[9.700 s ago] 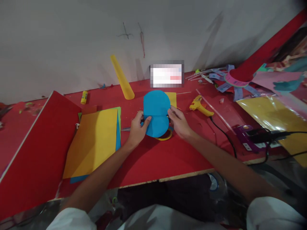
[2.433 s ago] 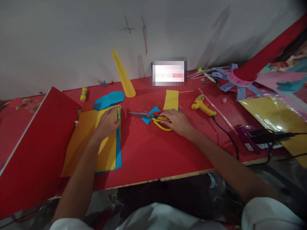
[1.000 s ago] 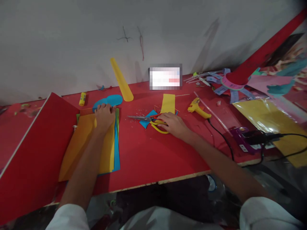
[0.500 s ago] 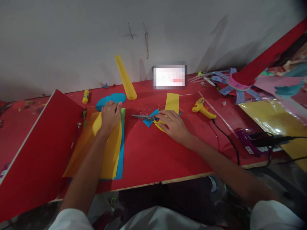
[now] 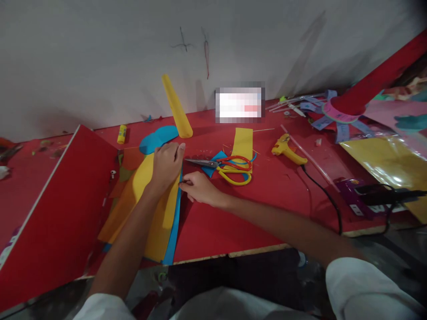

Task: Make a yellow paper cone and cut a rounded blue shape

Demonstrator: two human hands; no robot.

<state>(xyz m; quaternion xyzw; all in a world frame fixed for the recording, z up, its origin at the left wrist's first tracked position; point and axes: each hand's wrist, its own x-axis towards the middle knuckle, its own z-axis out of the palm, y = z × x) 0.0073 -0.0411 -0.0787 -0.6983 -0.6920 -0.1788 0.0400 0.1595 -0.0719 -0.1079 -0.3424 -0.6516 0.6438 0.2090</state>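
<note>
Yellow paper sheets (image 5: 159, 229) lie with a blue sheet (image 5: 174, 235) showing along their right edge. My left hand (image 5: 168, 165) is closed over the top right corner of these sheets, its fingertips partly hidden. At the right edge, just below it, my right hand (image 5: 202, 189) pinches the blue sheet. Beyond my right hand rest scissors (image 5: 235, 169) with red and yellow handles, untouched, on blue paper scraps and a yellow paper strip (image 5: 244, 138). Blue rounded cut-outs (image 5: 156, 138) sit behind my left hand.
A yellow paper cone (image 5: 178, 109) stands near the wall beside a glue stick (image 5: 122, 134). On the right are a yellow glue gun (image 5: 287, 150) with its cord, a clear stick (image 5: 310, 158) and a purple box (image 5: 355, 200). A red board (image 5: 63, 213) leans at left.
My right hand has left the scissors and moved left to the sheets' edge. My left hand has shifted right with the sheets, uncovering more orange paper at left.
</note>
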